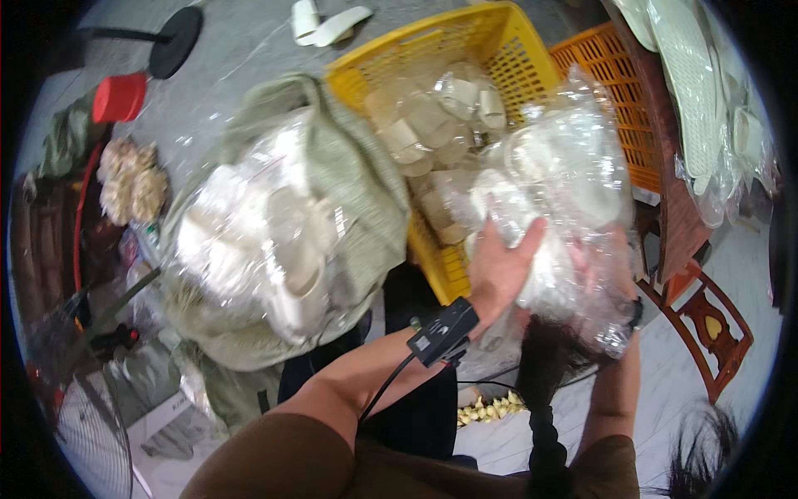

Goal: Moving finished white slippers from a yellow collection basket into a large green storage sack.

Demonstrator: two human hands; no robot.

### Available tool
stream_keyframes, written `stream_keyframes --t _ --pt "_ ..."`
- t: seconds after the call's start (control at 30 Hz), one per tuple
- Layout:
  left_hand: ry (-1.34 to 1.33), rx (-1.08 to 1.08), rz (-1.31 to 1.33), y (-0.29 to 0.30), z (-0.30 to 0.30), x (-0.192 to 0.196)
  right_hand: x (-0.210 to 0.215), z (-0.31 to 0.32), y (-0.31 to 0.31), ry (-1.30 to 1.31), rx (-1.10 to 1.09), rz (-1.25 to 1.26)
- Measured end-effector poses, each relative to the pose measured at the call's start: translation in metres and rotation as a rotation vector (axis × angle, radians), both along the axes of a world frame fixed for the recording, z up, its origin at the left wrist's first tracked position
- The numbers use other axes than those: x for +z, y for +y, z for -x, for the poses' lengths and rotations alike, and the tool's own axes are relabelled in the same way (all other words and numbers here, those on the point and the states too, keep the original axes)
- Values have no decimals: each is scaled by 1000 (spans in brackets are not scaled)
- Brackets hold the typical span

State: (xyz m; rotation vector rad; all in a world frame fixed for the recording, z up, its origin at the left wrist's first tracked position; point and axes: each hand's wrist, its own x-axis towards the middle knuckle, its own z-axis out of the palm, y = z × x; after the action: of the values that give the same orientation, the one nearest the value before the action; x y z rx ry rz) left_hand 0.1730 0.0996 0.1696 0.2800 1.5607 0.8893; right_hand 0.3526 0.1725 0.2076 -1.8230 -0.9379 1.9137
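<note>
Plastic-wrapped bundle [565, 179] between both hands, right of frame centre

Bundle, white pieces in clear film, overlaps the right side of the yellow crate [519, 46]; whether it touches the crate cannot be told. Left hand [501, 270] on its lower-left flank, thumb and forefinger spread wide against the film; firmness of grip unclear. Right hand [613, 264] on the far flank, blurred by film; cannot tell whether its fingers are clenched.

Risks, as judged: slick, loose film could slide under the spread left fingers, shifting the weight. Crumpled film might snag on the crate's rim and tear. The dark braid [542, 428] hangs over the bundle's lower end and could get caught; the cable [385, 389] from the black wrist device [445, 331] could too.

Bearing: long axis runs roughly top to bottom of the frame. Crinkled film peaks at the upper end; lower end points toward the wearer. Which end opens: not visible.
</note>
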Motion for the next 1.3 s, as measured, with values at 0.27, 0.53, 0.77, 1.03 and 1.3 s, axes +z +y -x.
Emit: stream_keyframes --t 0.27,0.53,0.77,1.03,1.3 --pt "-257 229 -305 -65 98 157 166 99 -53 17 150 -131" --pt "-552 471 -359 -213 244 284 248 278 -131 169 660 -175" --pt "-564 873 -138 -331 347 221 134 463 -189 400 1245 -177" --pt "-580 1146 -111 -367 403 9 -84 564 -229 7 1652 -872" --pt "-265 1177 287 -358 402 -85 16 539 -172 18 1338 -274"
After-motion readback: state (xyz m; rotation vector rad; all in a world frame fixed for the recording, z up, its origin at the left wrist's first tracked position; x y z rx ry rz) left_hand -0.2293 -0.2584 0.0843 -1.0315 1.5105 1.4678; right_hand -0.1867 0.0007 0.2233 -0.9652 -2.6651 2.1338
